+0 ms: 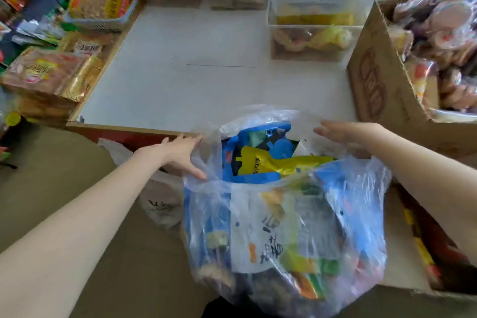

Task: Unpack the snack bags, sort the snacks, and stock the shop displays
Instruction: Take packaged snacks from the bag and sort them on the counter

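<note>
A large clear plastic bag [284, 227] stands low in the middle, its mouth spread wide. Inside lie blue snack packets [254, 138] and a yellow packet [271, 162], with more mixed packs lower down. My left hand [180, 153] is at the bag's left rim, fingers and thumb spread against the plastic. My right hand [346, 133] lies at the right rim with straight fingers pointing left, touching the film. Whether either hand pinches the film cannot be told.
A white display shelf [206, 67] stretches ahead with a wooden edge. Gold and orange snack packs [51, 72] pile at left. Clear bins [315, 31] stand at the back. A cardboard box of wrapped snacks [387, 80] is right, another carton [413, 253] lower right. A second bag [160, 204] lies behind.
</note>
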